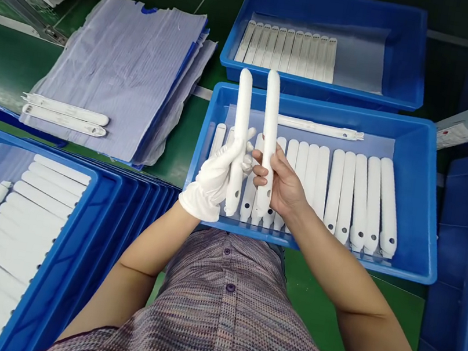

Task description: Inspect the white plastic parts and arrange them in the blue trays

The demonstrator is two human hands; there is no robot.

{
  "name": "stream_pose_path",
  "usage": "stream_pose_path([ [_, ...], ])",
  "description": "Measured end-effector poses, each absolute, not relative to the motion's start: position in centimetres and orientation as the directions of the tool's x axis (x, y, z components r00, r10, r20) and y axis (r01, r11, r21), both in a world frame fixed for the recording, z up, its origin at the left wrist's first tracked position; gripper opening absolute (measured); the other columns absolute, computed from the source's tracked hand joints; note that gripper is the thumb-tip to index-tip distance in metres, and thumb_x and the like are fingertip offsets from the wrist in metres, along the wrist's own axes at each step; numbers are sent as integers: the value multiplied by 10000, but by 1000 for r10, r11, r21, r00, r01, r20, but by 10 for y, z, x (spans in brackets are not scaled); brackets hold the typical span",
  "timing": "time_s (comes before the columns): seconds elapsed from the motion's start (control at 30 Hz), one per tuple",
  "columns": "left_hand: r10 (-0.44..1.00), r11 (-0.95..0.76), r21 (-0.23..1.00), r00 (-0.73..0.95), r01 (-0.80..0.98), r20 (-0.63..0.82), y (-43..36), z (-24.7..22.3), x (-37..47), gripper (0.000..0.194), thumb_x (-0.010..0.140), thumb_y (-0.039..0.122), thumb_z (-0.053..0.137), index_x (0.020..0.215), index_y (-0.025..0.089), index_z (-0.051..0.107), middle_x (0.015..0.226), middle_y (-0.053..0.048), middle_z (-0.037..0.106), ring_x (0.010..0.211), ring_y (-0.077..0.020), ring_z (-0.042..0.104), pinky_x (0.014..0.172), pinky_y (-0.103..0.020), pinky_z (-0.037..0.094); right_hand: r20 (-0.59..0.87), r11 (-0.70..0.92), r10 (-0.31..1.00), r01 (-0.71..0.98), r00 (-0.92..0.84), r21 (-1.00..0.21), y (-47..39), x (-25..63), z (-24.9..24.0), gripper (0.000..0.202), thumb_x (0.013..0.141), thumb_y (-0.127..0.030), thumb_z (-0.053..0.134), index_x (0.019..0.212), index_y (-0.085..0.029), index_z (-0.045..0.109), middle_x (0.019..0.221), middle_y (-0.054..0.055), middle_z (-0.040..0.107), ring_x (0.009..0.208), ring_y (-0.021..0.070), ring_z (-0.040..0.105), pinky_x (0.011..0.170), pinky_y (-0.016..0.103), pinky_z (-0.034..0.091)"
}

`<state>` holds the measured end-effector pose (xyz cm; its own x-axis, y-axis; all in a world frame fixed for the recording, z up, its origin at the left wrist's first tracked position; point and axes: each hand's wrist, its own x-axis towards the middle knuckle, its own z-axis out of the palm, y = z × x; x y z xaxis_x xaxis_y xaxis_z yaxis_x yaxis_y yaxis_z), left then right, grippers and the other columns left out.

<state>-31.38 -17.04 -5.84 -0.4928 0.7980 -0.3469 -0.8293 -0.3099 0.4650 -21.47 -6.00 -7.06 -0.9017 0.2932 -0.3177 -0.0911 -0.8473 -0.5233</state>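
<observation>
Gripping a pair of long white casings above a blue tray, a worker in a patterned button-front shirt holds one in each hand, the two pieces apart. The white-gloved left hand (212, 181) is closed on the left casing (241, 124) below its middle, the rounded tip pointing to 12 o'clock and the holed end emerging toward 6. The bare right hand (283, 184) is clamped around the right casing (271, 119), its fingers wrapping the lower half, with the tip likewise above the grip and the holed end below. Beneath them, the near tray (415, 197) bears a row of similar casings (357, 200) stretching toward 3 o'clock. A far tray (403, 57) sits at 1 o'clock, a stack of sheets (121, 65) topped by two slim pieces (67, 114) at 10, and a filled side tray (79, 208) at 8.
</observation>
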Motion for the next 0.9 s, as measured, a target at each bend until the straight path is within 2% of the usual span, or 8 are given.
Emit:
stream_pose_path([
  [0.07,805,-308,464,-487,-831,-338,-172,-58,-315,298,1091,261,498,1283,161,703,891,-24,711,708,-86,689,726,-201,596,-297,-838,312,-114,-902,-534,-61,-214,-69,325,975,-161,613,1236,-342,544,975,-39,657,658,66,540,548,143,508],
  [0.2,801,-281,495,-485,-822,-350,-174,-57,-319,348,1099,315,482,1341,160,679,866,-25,708,732,-104,703,755,-212,600,-323,-859,299,-107,-898,-500,-61,-215,-66,233,1014,-220,535,1207,-349,541,1005,-22,657,707,95,551,598,197,528],
  [0.27,798,-253,519,-480,-817,-366,-175,-55,-320,350,1093,324,496,1359,174,669,876,-27,708,738,-110,707,766,-220,602,-330,-862,290,-95,-898,-498,-60,-215,-66,253,1010,-234,526,1228,-361,541,1047,-22,661,733,98,567,631,215,540],
  [0.43,794,-282,594,-531,-753,-296,-177,-53,-321,288,1073,162,472,1268,178,684,888,-18,687,738,-86,688,756,-189,580,-255,-769,329,-101,-909,-631,-57,-211,-78,522,882,-248,710,1337,-432,535,1185,-30,658,866,125,613,721,274,576],
  [0.53,810,-287,569,-512,-771,-285,-178,-57,-322,297,1068,145,459,1265,169,680,873,-14,668,712,-80,668,709,-184,568,-172,-670,355,-121,-919,-733,-58,-207,-84,687,797,-309,832,1402,-434,533,1241,-13,645,936,146,624,773,294,597],
  [0.67,835,-297,536,-487,-790,-257,-177,-65,-320,333,1072,279,511,1361,212,662,907,-27,689,682,-102,649,632,-220,566,-130,-496,364,-74,-922,-865,-64,-203,-81,870,750,-356,897,1509,-428,478,1353,20,593,1066,192,630,905,356,614],
  [0.77,819,-299,605,-524,-738,-234,-177,-69,-318,397,968,333,696,1353,235,684,798,-4,656,613,-96,594,584,-210,528,-87,-320,396,-49,-914,-946,-69,-200,-79,871,806,-425,860,1561,-436,425,1465,40,525,1187,249,606,1001,441,591],
  [0.9,828,-296,712,-542,-637,-140,-179,-71,-319,493,813,289,806,1287,183,722,702,10,597,539,-85,519,519,-207,459,60,142,506,14,-860,-990,-74,-196,-83,705,942,-446,695,1592,-402,426,1467,95,496,1330,335,513,1059,545,543],
])
